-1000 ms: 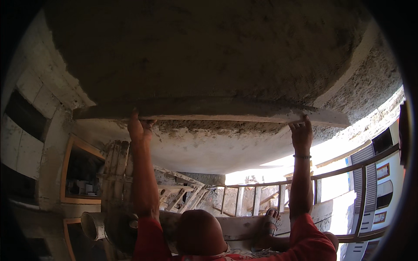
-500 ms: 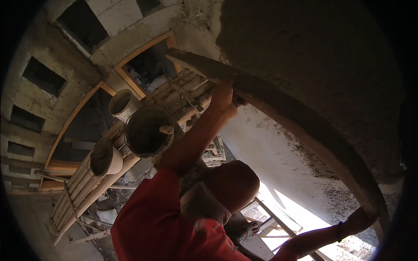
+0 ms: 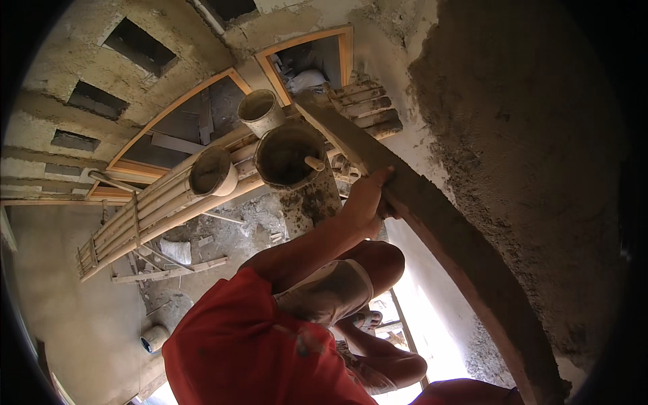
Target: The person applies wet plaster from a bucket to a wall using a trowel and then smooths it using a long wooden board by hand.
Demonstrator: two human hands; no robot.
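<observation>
My left hand (image 3: 368, 206) is closed round the edge of a long, mortar-smeared straightedge board (image 3: 466, 246), partway along its length. The board runs from beside the scaffold down to the lower right, curved by the lens, against or close to a plastered wall (image 3: 520, 128); I cannot tell whether it touches. Dark, rough plaster covers the wall's upper part. Of my right arm only a dark part (image 3: 466, 391) shows at the lower edge; the hand is out of view.
A bamboo scaffold platform (image 3: 121, 233) carries a large dark bucket (image 3: 270, 152) with a tool handle (image 3: 314, 163) in it, plus two smaller pails, one white (image 3: 263, 123) and one greyish (image 3: 228, 183). Wooden window frames (image 3: 345, 54) stand beyond. Rubble (image 3: 260, 219) lies below.
The view has turned, and the board sits lower and steeper in it. My left hand still grips it. My right hand, seen before at the board's lower end, has left the picture.
</observation>
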